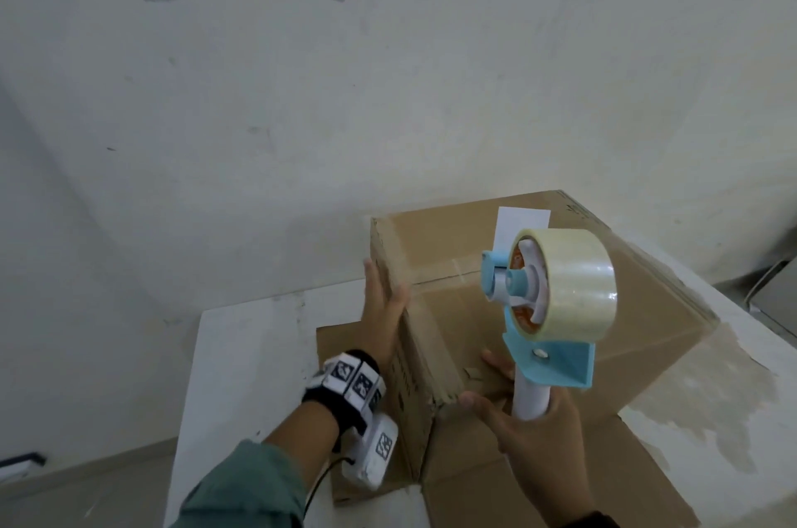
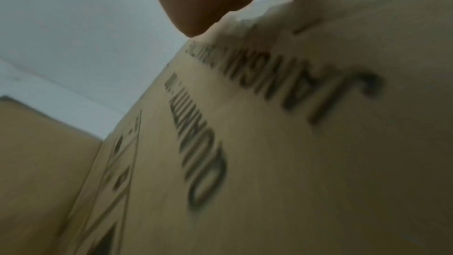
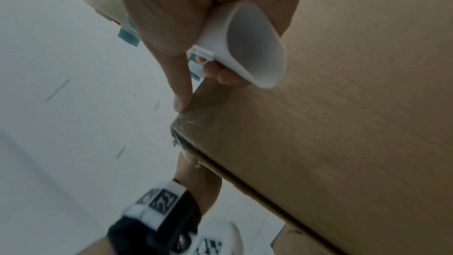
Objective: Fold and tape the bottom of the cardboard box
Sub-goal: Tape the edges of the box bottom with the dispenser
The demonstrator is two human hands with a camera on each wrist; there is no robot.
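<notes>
White plaster wall fills the background above a white table. At 5 o'clock on the table we see the cardboard box, closed flaps up, loose flaps spread beneath. Our left hand, at the box's 9 o'clock, presses its side with straight fingers. Our right hand, at 6 o'clock, grips the tape dispenser by its white handle, thumb extended against the box corner.
</notes>
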